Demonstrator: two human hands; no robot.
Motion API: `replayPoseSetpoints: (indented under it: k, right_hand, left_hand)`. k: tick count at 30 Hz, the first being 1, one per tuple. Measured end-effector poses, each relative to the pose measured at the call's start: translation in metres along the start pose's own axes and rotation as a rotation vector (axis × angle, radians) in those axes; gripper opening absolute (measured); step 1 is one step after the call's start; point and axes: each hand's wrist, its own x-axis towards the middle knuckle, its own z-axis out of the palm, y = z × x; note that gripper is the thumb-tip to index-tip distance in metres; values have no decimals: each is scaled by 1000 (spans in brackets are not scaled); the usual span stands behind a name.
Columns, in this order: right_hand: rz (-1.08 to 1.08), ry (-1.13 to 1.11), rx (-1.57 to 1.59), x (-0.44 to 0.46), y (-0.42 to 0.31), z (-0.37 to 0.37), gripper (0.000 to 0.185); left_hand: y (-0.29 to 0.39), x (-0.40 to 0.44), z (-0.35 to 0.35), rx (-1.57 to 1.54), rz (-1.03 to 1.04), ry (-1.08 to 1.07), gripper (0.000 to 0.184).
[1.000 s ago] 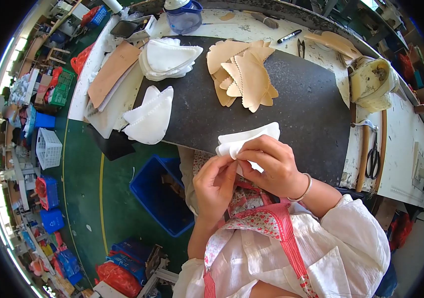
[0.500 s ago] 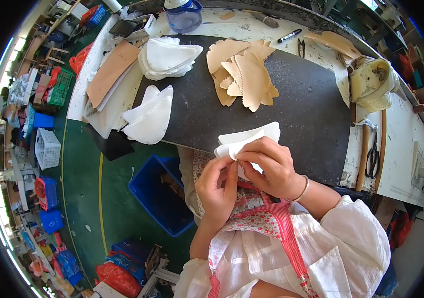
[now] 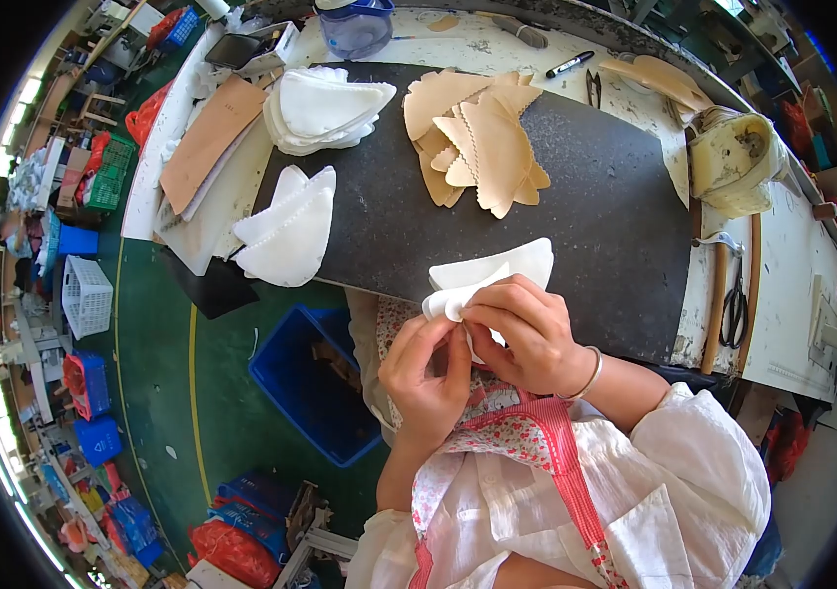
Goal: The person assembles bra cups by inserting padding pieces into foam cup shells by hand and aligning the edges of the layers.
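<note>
Near the front edge of the black mat [image 3: 605,216], my left hand [image 3: 423,378] pinches a soft white cut piece [image 3: 446,302] between thumb and fingers. My right hand [image 3: 528,334], with a bangle at the wrist, grips the same piece, fingertips against the left ones. Its edge curls over there; the fingers hide the rest. Just beyond the knuckles, another white portion [image 3: 517,261] shows at the mat's edge; whether it is separate I cannot tell. Two overlapping white pieces [image 3: 293,231] lie to the left, below a white stack [image 3: 325,110]. Tan pieces with zigzag edges [image 3: 487,147] are piled mid-mat.
Scissors [image 3: 735,312] and a crusted pot [image 3: 735,167] are at the right. A marker [image 3: 570,65] and small snips [image 3: 593,88] lie at the back. Brown board [image 3: 212,142] sits on the left. Below the table edge stands a blue bin [image 3: 286,393].
The view has shifted slightly. Both hands keep their pinch on the white piece, and its curled edge now stands out a little more to the left.
</note>
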Motion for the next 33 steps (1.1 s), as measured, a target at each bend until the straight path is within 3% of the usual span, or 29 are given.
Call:
replayPoseSetpoints:
  k: [5,20,27,30,33]
  right_hand:
    - [41,114,65,-2,1,9,26]
    - [263,86,299,-10,2,6,22]
    - [366,84,4,-10,13,-16,37]
    - [608,22,92,-13,16,-25,43]
    - [992,-36,682,-28,23,-34,30]
  left_hand:
    - [1,1,1,-59,-50,23,13]
    - [-3,-6,5,-318,-180,43,12]
    - [-23,-12,-1,-772,-453,212,19]
    - [-21,-6,-3,-931,-510,244,22]
    - [-31,-9,0,-817,-460,235,18]
